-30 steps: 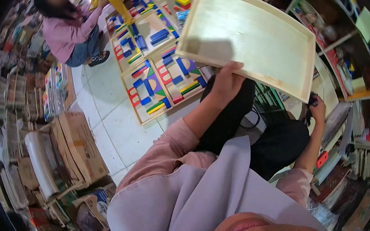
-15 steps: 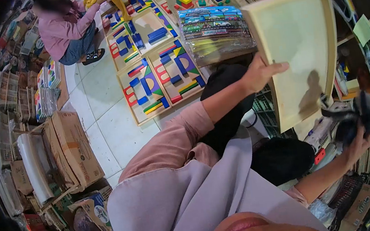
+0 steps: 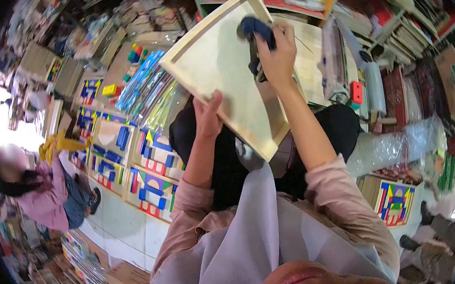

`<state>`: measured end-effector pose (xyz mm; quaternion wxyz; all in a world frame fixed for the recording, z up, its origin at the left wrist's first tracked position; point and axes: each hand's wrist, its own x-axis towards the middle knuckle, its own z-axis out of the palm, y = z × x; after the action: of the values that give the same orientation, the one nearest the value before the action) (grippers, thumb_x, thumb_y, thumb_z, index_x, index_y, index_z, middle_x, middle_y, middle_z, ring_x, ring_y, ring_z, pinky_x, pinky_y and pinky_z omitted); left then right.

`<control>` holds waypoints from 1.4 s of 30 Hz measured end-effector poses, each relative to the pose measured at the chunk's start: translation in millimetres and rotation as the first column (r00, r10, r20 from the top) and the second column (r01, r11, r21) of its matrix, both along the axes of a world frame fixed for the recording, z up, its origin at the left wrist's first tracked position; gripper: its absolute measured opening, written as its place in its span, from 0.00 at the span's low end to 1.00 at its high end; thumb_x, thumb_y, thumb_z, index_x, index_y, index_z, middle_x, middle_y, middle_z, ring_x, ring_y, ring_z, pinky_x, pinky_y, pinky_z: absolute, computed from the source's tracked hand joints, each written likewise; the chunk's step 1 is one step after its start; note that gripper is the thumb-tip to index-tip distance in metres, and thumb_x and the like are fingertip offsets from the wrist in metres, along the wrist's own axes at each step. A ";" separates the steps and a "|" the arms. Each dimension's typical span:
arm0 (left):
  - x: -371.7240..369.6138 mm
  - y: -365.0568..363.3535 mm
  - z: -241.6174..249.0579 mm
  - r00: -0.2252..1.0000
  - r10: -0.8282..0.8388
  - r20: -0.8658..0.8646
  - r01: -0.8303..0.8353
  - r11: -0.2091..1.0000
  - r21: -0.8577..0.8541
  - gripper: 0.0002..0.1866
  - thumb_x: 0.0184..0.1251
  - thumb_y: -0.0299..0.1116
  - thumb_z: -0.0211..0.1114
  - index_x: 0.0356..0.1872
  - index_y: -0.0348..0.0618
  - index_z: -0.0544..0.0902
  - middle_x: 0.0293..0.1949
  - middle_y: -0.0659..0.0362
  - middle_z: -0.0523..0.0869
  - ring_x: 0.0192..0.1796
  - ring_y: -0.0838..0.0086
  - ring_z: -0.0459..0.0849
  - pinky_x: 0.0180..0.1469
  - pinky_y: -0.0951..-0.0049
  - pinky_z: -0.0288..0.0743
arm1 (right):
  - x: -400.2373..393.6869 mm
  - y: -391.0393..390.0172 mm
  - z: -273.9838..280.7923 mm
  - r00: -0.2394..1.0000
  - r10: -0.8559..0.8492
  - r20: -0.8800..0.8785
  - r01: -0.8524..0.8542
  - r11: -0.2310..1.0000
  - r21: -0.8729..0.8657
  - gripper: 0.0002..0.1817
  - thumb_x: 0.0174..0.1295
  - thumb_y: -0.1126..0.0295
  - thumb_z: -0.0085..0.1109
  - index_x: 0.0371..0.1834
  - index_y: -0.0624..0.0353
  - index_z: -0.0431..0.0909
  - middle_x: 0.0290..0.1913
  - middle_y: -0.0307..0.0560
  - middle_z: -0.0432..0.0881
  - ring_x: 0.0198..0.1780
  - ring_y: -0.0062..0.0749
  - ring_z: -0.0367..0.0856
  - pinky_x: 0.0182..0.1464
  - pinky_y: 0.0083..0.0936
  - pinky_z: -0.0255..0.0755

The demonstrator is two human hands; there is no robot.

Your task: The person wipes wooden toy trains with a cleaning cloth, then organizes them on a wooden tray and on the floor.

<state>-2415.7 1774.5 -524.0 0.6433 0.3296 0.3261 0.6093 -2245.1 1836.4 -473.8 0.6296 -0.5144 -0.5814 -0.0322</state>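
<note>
A shallow pale wooden tray (image 3: 215,54) is tilted up above my lap, its inner face toward me. My left hand (image 3: 208,115) grips its lower left rim, thumb on the inside edge. In my right hand (image 3: 280,53) is a bunched dark cloth (image 3: 256,27), held over the tray's inner face near its right side. Part of the cloth hangs down below my fingers. Whether it presses on the wood all along cannot be made out.
Trays of colored blocks (image 3: 152,190) lie on the floor at left. Beside them, a person in pink (image 3: 45,200) handles a yellow cloth (image 3: 64,143). Plastic-wrapped printed packs (image 3: 147,86) sit by my left knee. Shelves (image 3: 302,4) stand ahead; a red block (image 3: 356,92) is at right.
My view has turned to the right. The tray has come in front of me and tilted, and my right hand has brought the dark cloth from beside it to its inner face.
</note>
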 end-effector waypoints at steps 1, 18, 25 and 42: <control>-0.9 -0.5 -3.5 1.000 -0.016 -0.021 0.016 1.000 -0.018 0.21 0.57 0.31 0.64 0.50 0.33 0.70 0.39 0.57 0.79 0.41 0.70 0.80 0.42 0.69 0.77 | 5.3 12.3 5.1 0.987 -0.159 0.017 0.159 0.987 -0.013 0.13 0.50 0.71 0.58 0.37 0.68 0.77 0.42 0.55 0.73 0.43 0.50 0.74 0.45 0.37 0.68; -5.7 16.1 -6.7 0.989 -0.139 -0.054 0.147 0.973 0.179 0.31 0.63 0.45 0.57 0.63 0.45 0.58 0.55 0.54 0.71 0.55 0.62 0.73 0.57 0.59 0.68 | -68.6 -3.4 31.5 0.965 0.261 0.042 -0.262 0.965 0.022 0.12 0.48 0.74 0.54 0.38 0.64 0.76 0.36 0.54 0.76 0.37 0.50 0.76 0.42 0.34 0.71; -16.8 19.4 -18.6 0.980 -0.199 0.026 0.191 0.964 0.187 0.29 0.64 0.45 0.56 0.61 0.45 0.58 0.51 0.56 0.73 0.51 0.65 0.76 0.50 0.61 0.74 | -57.3 -4.9 49.2 0.844 0.529 0.090 -0.516 0.846 -0.132 0.16 0.47 0.74 0.54 0.42 0.61 0.77 0.38 0.49 0.76 0.39 0.45 0.77 0.43 0.33 0.71; -12.3 24.1 26.3 0.996 -0.063 -0.057 0.075 0.970 0.231 0.44 0.53 0.67 0.54 0.61 0.41 0.59 0.53 0.54 0.72 0.53 0.66 0.75 0.53 0.67 0.72 | -66.9 -9.4 41.4 0.687 0.491 0.536 -0.541 0.838 -0.074 0.10 0.47 0.73 0.53 0.34 0.55 0.77 0.35 0.48 0.72 0.35 0.42 0.75 0.36 0.36 0.71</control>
<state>-2428.0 1798.7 -497.7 0.6129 0.4287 0.2563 0.6123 -2312.0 1827.0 -432.4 0.4479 -0.2707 -0.8518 -0.0220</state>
